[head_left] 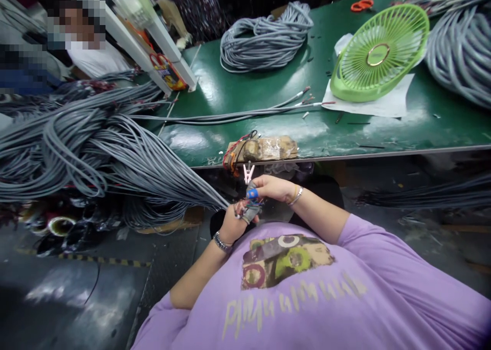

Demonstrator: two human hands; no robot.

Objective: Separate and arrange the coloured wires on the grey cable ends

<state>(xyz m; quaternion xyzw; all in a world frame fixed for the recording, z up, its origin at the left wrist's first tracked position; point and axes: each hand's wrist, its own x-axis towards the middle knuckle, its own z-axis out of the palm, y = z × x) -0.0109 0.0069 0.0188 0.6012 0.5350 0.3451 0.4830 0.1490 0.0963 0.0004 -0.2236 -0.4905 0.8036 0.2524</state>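
My left hand (235, 224) is closed around the stripped end of a bundle of grey cables (195, 179); thin coloured wires (251, 204) stick out at its fingers. Grey coverings show on its fingertips. Just above it, my right hand (274, 188) has its fingers pinched together at these wires, with blue tape around a finger; the exact grip is too small to make out. A pale pink clip (248, 172) stands just beyond the right fingertips. Behind that, a worn wooden block (274, 148) with red and black leads lies at the table edge.
The green table (215, 94) carries a coil of grey cable (264, 38), a green fan (379, 53) on white paper, orange-handled scissors (361, 5) and another large coil (460, 56). Loose cables (230, 116) cross it. A white post (153, 38) stands at left; a person (94, 59) is beyond.
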